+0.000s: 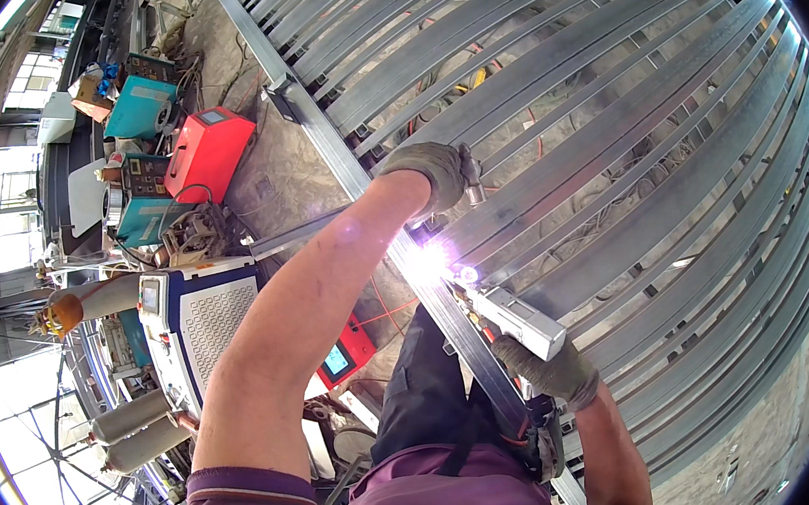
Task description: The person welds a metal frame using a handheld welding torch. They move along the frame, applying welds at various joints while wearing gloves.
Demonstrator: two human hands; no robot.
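Observation:
My right hand (pixel 553 372), in a grey-green work glove, is wrapped round the lower end of a boxy, silver-white handheld welding torch (pixel 522 323). The torch's tip points up and left at a long metal rail (pixel 468 330), where a bright welding arc (pixel 432 263) glares and hides the joint. Beyond the arc, my gloved left hand (pixel 427 172) is closed round a hammer-like metal tool (pixel 472 180), whose short cylindrical end shows past the fingers. The rest of that tool is hidden by the glove. Long grey steel bars (pixel 560 215) run off to the right from the rail.
A blue-and-white machine cabinet (pixel 208 320) stands to the left, with a red unit with a small screen (pixel 342 356) by my legs. Farther back are a red box (pixel 211 153) and teal machines (pixel 141 105). Orange cables (pixel 386 309) and other lines trail over the concrete floor.

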